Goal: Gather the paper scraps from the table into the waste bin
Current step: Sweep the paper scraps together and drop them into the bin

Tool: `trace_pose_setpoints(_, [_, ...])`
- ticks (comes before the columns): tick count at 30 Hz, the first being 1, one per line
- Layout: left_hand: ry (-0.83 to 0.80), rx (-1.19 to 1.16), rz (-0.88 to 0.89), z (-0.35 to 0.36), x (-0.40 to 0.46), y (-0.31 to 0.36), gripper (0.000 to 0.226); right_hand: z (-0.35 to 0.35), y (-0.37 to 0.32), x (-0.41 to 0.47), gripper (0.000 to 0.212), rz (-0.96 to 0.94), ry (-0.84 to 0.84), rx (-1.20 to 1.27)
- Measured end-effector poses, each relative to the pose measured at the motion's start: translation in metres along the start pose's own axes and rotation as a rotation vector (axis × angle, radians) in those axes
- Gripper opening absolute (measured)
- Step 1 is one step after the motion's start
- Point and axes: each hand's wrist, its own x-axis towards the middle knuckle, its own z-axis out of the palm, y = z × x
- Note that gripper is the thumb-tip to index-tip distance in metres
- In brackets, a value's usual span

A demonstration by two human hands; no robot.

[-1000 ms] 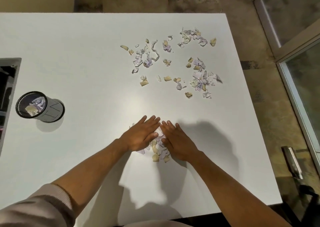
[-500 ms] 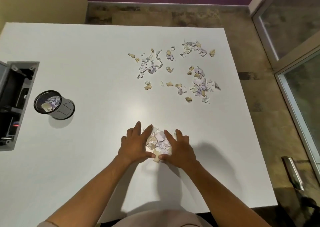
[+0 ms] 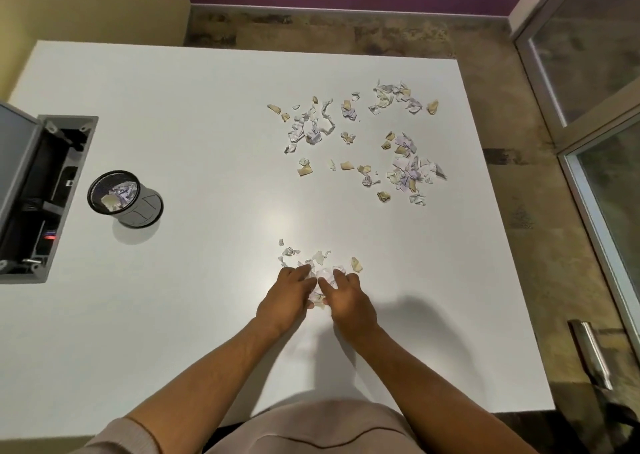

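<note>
The white table [image 3: 173,315] fills most of the view and serves as the landmark for everything else. Set into the table's left edge is a grey recessed box [image 3: 41,194] with its lid open. Spread across the table's far right part lies the scattered field of paper scraps [image 3: 363,142], white, lilac and tan pieces well apart from the hands. Just to the right of the recessed box stands the waste bin [image 3: 121,199], a small dark round cup with a few scraps already inside. Near the table's front edge, roughly at its middle, the left hand [image 3: 285,301] and the right hand [image 3: 348,303] sit side by side, fingers curled inward around the small pile of scraps [image 3: 320,273] between them, pinching it from both sides. A few loose bits lie on the table just beyond the fingertips.
</note>
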Motion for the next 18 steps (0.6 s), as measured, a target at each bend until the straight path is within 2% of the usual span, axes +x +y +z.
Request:
trace_pose_setpoints(2, [0.032, -0.025, 0.012, -0.002, -0.003, 0.004, 0.008, 0.0, -0.001, 0.002, 0.028, 0.001, 0.02, -0.002])
trace_pose_setpoints(8, [0.072, -0.034, -0.031, -0.005, -0.002, 0.006, 0.022, -0.005, -0.002, 0.007, 0.028, -0.008, 0.0, 0.051])
trace_pose_setpoints(10, [0.072, -0.049, -0.052, -0.008, 0.001, 0.008, 0.022, -0.006, -0.002, 0.01, 0.02, 0.001, -0.085, 0.045])
trace_pose_setpoints(13, [0.077, -0.095, -0.114, -0.01, 0.004, 0.011, 0.019, 0.006, 0.005, 0.013, 0.027, -0.011, -0.267, 0.022])
trace_pose_setpoints(15, [0.111, -0.163, -0.169, -0.011, 0.005, 0.011, 0.02, 0.001, 0.004, 0.015, 0.021, 0.067, -0.249, 0.173])
trace_pose_setpoints(16, [0.14, -0.217, -0.201, -0.011, 0.006, 0.011, 0.022, -0.002, 0.003, 0.016, 0.014, 0.152, -0.227, 0.299])
trace_pose_setpoints(18, [0.193, -0.357, -0.304, -0.015, 0.007, 0.009, 0.025, -0.005, 0.003, 0.019, 0.015, 0.307, -0.161, 0.572])
